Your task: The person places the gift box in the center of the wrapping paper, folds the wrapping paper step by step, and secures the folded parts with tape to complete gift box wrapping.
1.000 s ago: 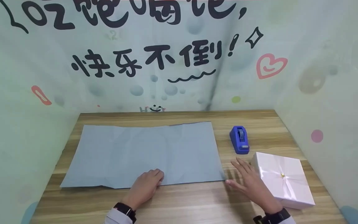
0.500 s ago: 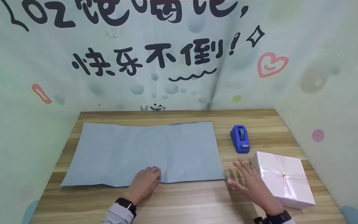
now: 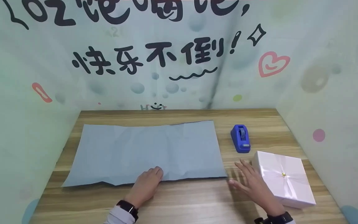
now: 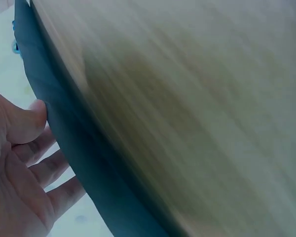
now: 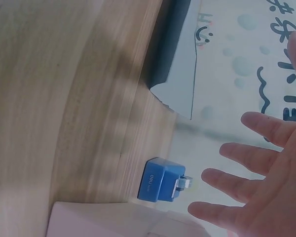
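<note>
A wide sheet of blue-grey paper lies across the table in the head view, lightly creased. My left hand is at the middle of its near edge. In the left wrist view, the thumb pinches the paper's edge, and the other fingers reach behind it. That edge stands a little above the wood. My right hand holds nothing; its fingers are spread beside the paper's near right corner, left of a white gift box with a pale ribbon.
A blue tape dispenser stands between the paper and the right side, behind the gift box. The wooden table is bounded by a printed cloth backdrop at the back and both sides.
The paper's near edge has risen slightly and shifted a little away from me with my left hand. My right hand stays spread in nearly the same place.
</note>
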{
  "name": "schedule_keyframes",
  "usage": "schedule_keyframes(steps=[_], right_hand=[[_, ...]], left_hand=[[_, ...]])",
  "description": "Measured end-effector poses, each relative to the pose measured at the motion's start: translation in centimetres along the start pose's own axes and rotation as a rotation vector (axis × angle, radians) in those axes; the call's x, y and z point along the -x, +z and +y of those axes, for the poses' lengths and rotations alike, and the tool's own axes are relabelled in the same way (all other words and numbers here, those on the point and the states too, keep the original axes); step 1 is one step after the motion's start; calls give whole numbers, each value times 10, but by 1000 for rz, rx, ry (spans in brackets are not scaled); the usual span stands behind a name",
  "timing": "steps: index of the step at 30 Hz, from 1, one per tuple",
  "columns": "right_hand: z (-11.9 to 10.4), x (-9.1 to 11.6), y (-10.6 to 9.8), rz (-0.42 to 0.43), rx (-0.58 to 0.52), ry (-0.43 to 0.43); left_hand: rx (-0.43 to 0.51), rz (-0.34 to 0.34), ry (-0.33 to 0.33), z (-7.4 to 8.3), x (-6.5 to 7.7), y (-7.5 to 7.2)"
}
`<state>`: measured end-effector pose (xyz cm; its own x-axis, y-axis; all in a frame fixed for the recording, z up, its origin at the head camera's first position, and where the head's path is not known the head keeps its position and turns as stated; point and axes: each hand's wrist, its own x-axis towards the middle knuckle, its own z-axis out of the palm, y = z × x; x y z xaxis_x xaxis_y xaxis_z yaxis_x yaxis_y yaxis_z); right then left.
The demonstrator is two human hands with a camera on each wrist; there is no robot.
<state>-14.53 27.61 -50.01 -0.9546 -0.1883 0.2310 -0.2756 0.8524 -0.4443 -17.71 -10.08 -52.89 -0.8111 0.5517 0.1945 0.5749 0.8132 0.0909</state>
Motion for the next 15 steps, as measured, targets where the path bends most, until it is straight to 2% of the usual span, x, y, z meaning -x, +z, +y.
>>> schedule_keyframes(steps=[11, 15], right_hand=[[2, 7, -10, -13, -90, 47], [4, 10, -15, 25, -118, 58]], left_hand=[[11, -62, 57, 17, 12, -4], [20, -108, 78, 25, 17, -5]])
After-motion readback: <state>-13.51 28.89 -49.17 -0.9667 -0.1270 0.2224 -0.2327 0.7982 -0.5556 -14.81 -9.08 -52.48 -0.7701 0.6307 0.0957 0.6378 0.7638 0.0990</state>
